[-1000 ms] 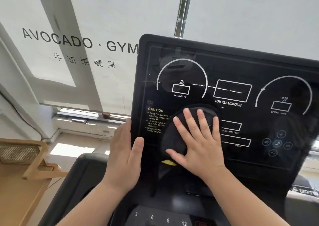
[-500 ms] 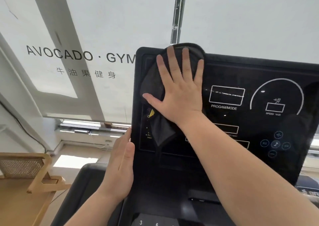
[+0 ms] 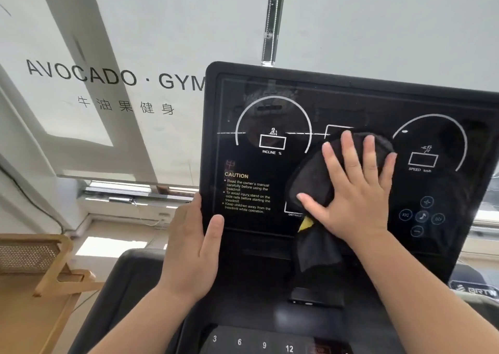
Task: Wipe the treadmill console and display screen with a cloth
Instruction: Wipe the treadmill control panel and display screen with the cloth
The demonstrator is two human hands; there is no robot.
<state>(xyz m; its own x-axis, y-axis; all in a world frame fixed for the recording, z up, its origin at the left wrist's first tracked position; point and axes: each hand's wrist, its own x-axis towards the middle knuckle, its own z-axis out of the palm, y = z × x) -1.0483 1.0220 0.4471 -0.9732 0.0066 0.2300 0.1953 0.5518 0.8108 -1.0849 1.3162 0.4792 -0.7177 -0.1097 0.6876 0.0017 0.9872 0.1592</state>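
The black treadmill display screen (image 3: 270,191) stands upright in front of me, with white incline and speed dials and a caution text. My right hand (image 3: 353,189) lies flat, fingers spread, pressing a black cloth (image 3: 307,178) against the middle of the screen; a yellow tag shows at the cloth's lower edge and a loose end hangs down. My left hand (image 3: 191,251) grips the screen's lower left edge, thumb on the front. Below, the console (image 3: 243,340) shows numbered keys 3, 6, 9, 12.
A white window blind (image 3: 108,83) with "AVOCADO · GYM" lettering hangs behind the screen, and a bead chain (image 3: 270,18) runs down above it. A wooden rattan piece of furniture (image 3: 32,267) stands at the lower left. A dark handrail (image 3: 113,286) runs beside the console.
My right hand has swept the cloth from the screen's upper left corner down and right to the middle. My left hand stays on the left edge.
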